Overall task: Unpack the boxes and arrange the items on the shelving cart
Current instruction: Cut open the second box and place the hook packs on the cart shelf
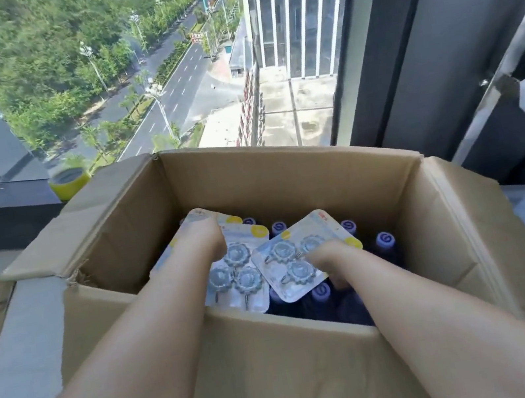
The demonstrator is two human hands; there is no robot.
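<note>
Down in the head view, both hands are reaching into the open cardboard box (pixel 282 369) standing by the window. The left hand (pixel 203 240) is curling its grip over one blister pack of hooks (pixel 235 273), while the right hand (pixel 329 262) is pinching the edge of a second pack (pixel 294 259) (tilted, overlapping the first). Both packs are lying on purple-capped bottles (pixel 385 242) filling the box. A yellow tape roll (pixel 69 179) is sitting on the sill.

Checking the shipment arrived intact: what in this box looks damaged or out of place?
The hook packs lie loose and askew on the upright bottle caps. The cardboard box has a torn left corner. No spill visible.
</note>
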